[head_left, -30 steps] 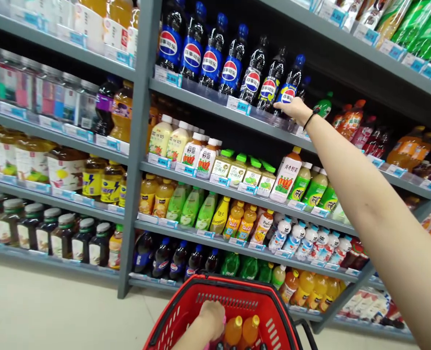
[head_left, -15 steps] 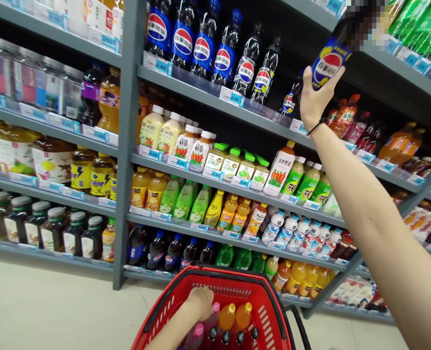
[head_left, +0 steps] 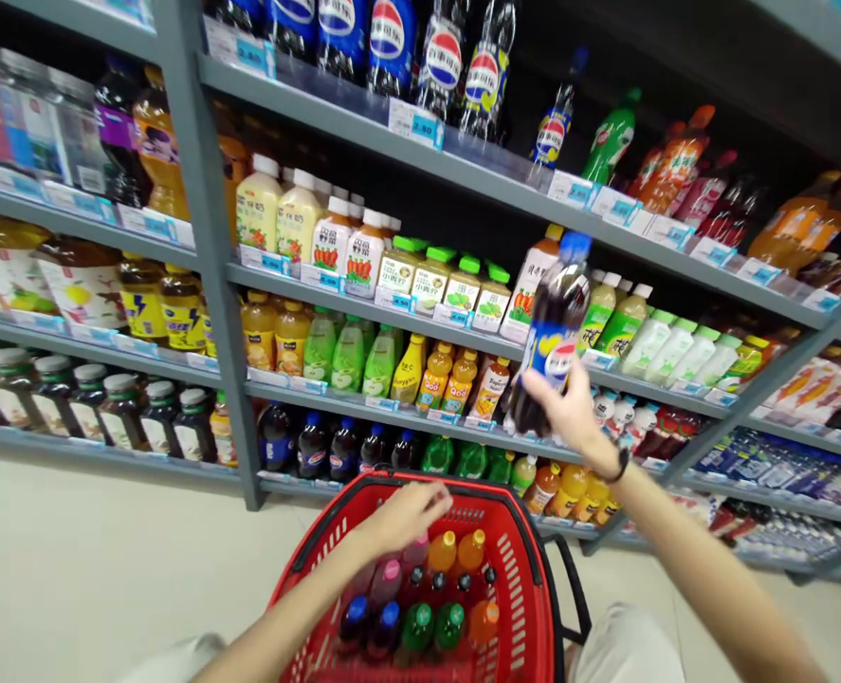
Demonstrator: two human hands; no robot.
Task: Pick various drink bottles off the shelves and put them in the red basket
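Note:
My right hand (head_left: 566, 403) is wrapped round the lower part of a dark cola bottle (head_left: 558, 304) with a blue cap and blue label, held upright and slightly tilted in front of the middle shelves. Below and to the left, my left hand (head_left: 412, 512) hovers over the red shopping basket (head_left: 526, 560), fingers stretched out and holding nothing. Inside the basket stand several bottles, among them an orange drink bottle (head_left: 441, 550), a pink-capped bottle (head_left: 390, 577), a green bottle (head_left: 418, 621) and a blue-capped dark bottle (head_left: 355, 617).
Shelves of drinks fill the view ahead. Cola bottles (head_left: 392, 38) line the upper shelf, with a single cola bottle (head_left: 555, 123) and a green bottle (head_left: 612, 138) farther right. A grey shelf post (head_left: 203, 237) stands at left. The basket's black handle (head_left: 573, 588) hangs over its right side.
My right hand has brought the cola bottle down from the upper shelf level towards the basket. My left hand has risen slightly to the right, and the view has tipped down.

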